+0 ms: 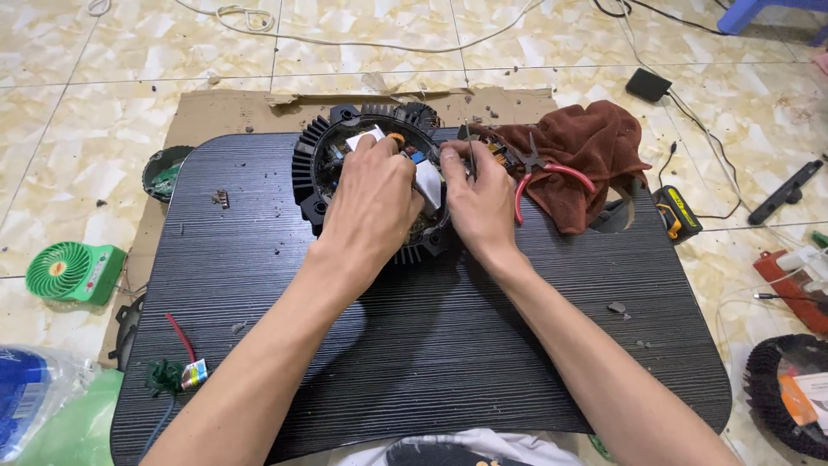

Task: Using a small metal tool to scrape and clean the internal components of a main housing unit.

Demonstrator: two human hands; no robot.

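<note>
A round black finned housing (307,168) with a circuit board and coloured parts inside lies at the far side of a black ribbed board (448,336). My left hand (373,200) rests over the housing's middle, fingers pressing among the parts next to a white piece (429,183). My right hand (479,197) is at the housing's right rim, pinching a thin metal tool (467,138) that points up and away. Much of the housing's inside is hidden under both hands.
Red-handled pliers (552,173) lie on a brown rag (586,147) to the right. A small green fan (73,272) sits on the tiled floor at left. Cables, a black adapter (648,84), a yellow-black device (676,213) and a red-wired component (183,371) lie around.
</note>
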